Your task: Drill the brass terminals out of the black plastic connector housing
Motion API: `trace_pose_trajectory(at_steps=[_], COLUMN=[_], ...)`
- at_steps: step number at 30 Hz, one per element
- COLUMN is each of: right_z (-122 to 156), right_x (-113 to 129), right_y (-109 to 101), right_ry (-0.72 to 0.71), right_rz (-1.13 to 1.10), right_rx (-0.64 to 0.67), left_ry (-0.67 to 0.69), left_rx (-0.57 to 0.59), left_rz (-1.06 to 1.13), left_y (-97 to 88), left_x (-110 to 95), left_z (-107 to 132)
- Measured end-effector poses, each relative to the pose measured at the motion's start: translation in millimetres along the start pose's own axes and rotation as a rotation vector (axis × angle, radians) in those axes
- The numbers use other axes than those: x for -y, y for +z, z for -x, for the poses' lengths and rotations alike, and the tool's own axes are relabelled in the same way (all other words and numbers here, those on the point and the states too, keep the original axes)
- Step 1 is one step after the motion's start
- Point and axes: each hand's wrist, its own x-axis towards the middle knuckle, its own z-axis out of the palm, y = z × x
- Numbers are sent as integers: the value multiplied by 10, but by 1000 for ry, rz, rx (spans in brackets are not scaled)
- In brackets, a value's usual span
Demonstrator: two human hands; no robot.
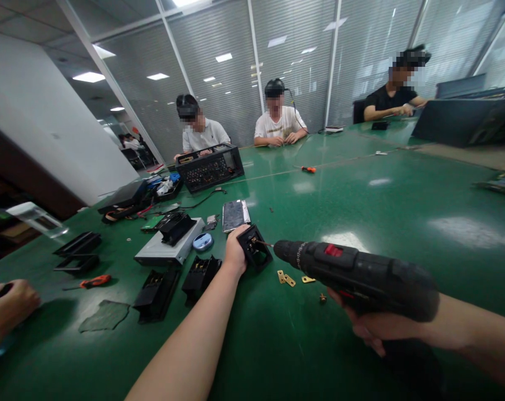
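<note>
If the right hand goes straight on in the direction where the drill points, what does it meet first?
Ahead of the right hand, the drill bit seems to touch the small black part that the left hand holds; depth is unclear. Nothing else lies between.

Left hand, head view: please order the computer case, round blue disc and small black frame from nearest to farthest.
1. Gripped by the left hand: small black frame.
2. Just to its left: round blue disc.
3. Far back across the table: computer case.
</note>
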Motion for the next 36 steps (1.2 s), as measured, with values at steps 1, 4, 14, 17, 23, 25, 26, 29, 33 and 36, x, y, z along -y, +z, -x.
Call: trace_pose_trajectory(at_steps=[1,4,14,17,23,25,26,29,33,36], right_z=[6,36,148,30,-29,0,17,54,31,-9], right_x=[37,185,481,301,132,187,228,351,362,269], right_y=[11,62,204,138,57,72,87,141,152,110], right_ry=[-8,-36,15,-27,-65,-67,-62,-43,-58,-73], right_rz=[-29,-98,-80,-51,-53,-47,-43,-38,-20,-14], right_rx=[10,57,-12,45,65,66,62,39,39,59], left_ry=[2,17,-10,-16,-21,-36,-45,-41,-8,-4], left_rx=[-3,2,9,-14,-27,-27,-26,-19,-15,-16], left_rz=[0,3,0,6,22,18,13,-5,-18,-23], left_y=[0,2,35,71,100,95,93,91,98,110], left_x=[0,-3,-34,-53,-97,-103,-102,-94,-84,-94], left_z=[-4,-17,9,47,84,76,71,62,66,80])
